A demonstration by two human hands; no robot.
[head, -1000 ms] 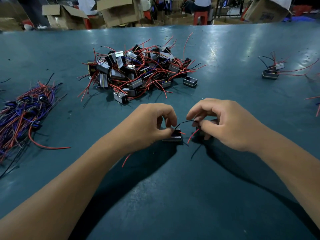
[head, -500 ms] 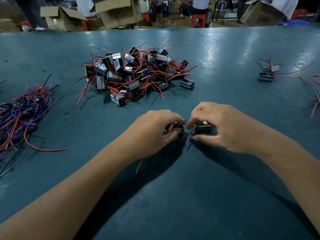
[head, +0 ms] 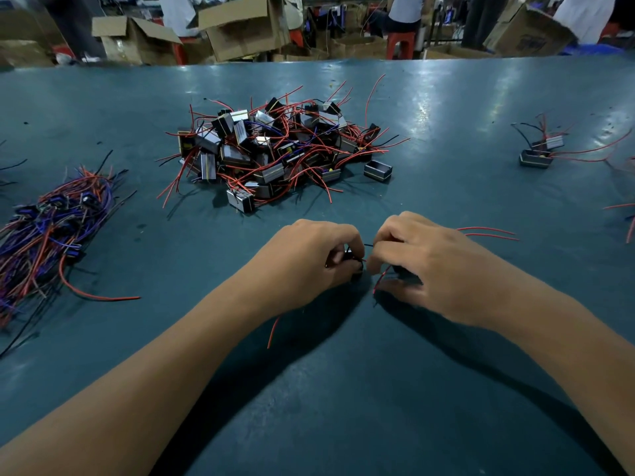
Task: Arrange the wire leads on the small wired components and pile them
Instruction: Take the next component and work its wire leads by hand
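Observation:
My left hand (head: 309,259) curls round a small black wired component (head: 354,266), mostly hidden under its fingers; a red lead (head: 274,331) trails out below the wrist. My right hand (head: 429,266) grips a second small black component (head: 405,274) against the table, with a red lead (head: 381,280) curling at its fingertips and two red leads (head: 491,232) sticking out behind it. The two hands nearly touch. Beyond them lies a big heap of small black-and-silver components (head: 275,152) with tangled red and black leads.
A bundle of purple, red and black wired parts (head: 51,228) lies at the left on the teal table (head: 343,389). Two components (head: 539,152) with long red leads sit at the right. Cardboard boxes (head: 240,25) and standing people are past the far edge.
Both hands have closed in together and dropped lower over the parts. The black lead loop seen between them a second ago is gone from sight, and the yellow-topped part is now covered by my right hand.

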